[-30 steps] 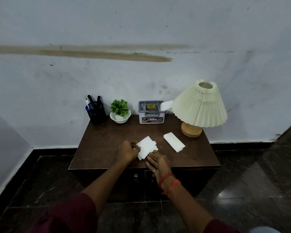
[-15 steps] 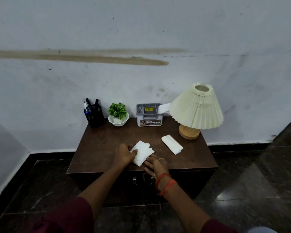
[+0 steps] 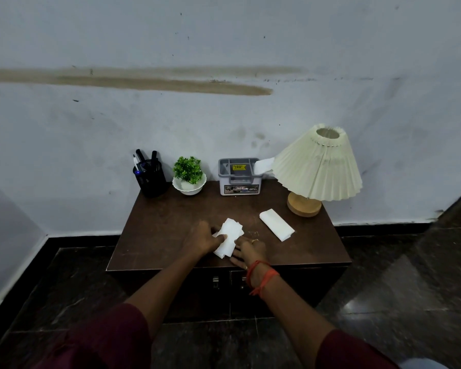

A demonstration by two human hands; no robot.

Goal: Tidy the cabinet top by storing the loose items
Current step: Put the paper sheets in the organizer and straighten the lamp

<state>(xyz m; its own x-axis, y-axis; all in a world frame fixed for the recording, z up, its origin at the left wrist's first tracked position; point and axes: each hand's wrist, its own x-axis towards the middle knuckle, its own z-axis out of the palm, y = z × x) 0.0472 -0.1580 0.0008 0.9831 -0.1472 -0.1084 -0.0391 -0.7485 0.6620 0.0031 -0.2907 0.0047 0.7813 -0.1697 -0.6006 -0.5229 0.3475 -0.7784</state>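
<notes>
A small stack of white tissues lies near the front middle of the dark brown cabinet top. My left hand grips the stack's left edge with thumb on top. My right hand lies flat and spread on the wood just right of the stack, touching its lower edge. A second folded white tissue rests apart to the right. A grey tissue holder box stands at the back, with a white tissue sticking out of its right side.
At the back stand a black pen holder, a small green plant in a white bowl and a pleated cream lamp on a wooden base. Two cabinet doors with metal handles sit below the top. Dark tiled floor surrounds the cabinet.
My left hand has gathered the tissue stack more tightly and tilted it. My right hand slid slightly back toward the front edge. The camera view shifted a little.
</notes>
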